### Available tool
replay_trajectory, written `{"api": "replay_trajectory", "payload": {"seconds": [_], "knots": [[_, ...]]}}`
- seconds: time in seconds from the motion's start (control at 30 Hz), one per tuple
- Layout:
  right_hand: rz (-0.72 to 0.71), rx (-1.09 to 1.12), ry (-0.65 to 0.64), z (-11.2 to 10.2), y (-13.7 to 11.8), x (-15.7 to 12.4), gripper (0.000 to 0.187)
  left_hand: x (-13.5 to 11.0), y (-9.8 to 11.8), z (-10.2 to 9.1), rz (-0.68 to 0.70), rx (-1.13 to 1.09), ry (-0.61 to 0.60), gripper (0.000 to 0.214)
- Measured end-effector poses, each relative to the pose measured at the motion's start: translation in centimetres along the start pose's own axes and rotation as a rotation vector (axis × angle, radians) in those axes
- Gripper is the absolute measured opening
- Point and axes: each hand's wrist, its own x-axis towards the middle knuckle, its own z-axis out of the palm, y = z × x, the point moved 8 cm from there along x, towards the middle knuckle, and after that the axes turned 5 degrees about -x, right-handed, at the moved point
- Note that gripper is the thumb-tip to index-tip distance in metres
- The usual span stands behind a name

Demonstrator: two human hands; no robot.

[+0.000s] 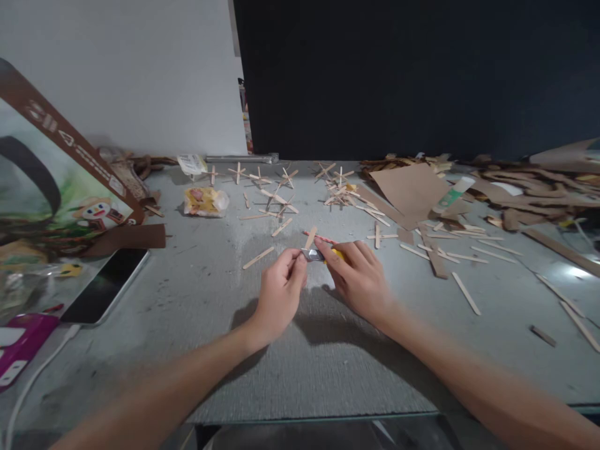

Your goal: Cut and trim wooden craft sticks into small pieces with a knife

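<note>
My left hand (280, 290) is closed in a pinch in the middle of the table, at the lower end of a short wooden craft stick (311, 236) that points up and away. Opposite it, my right hand (359, 278) is wrapped round a yellow utility knife (339, 254). The knife's metal blade end (314, 254) reaches to my left fingertips, against or very near the stick. Just beyond my right fingers a thin red striped rod (327, 239) shows, partly hidden. One loose craft stick (258, 258) lies left of my hands.
Crossed stick pieces (281, 199) lie across the back. At right are cardboard (405, 194), a glue stick (454, 194) and several loose sticks (465, 292). A phone (107, 284), a purple charger (29, 340), a yellow packet (205, 202) and a printed box (60, 169) stand or lie left.
</note>
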Motion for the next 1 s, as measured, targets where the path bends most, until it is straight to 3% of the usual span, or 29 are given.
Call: {"api": "replay_trajectory", "payload": {"seconds": [0.2, 0.33, 0.5, 0.73, 1.0], "knots": [[0.147, 0.220, 0.011, 0.0, 0.2, 0.1, 0.044, 0.1, -0.2, -0.6, -0.003, -0.067, 0.092, 0.038], [0.470, 0.500, -0.031, 0.4, 1.6, 0.0, 0.030, 0.4, -0.1, -0.9, 0.021, -0.106, 0.108, 0.040], [0.815, 0.808, -0.171, 1.8, 2.5, -0.2, 0.031, 0.1, 0.0, 0.3, 0.047, -0.022, -0.028, 0.037], [0.900, 1.031, -0.282, 2.4, 2.1, 0.1, 0.047, -0.4, -0.4, 1.4, 0.077, 0.131, -0.193, 0.025], [0.900, 1.025, -0.322, 3.3, 3.2, -0.7, 0.044, -0.3, -0.7, 1.4, 0.001, -0.043, -0.131, 0.038]]}}
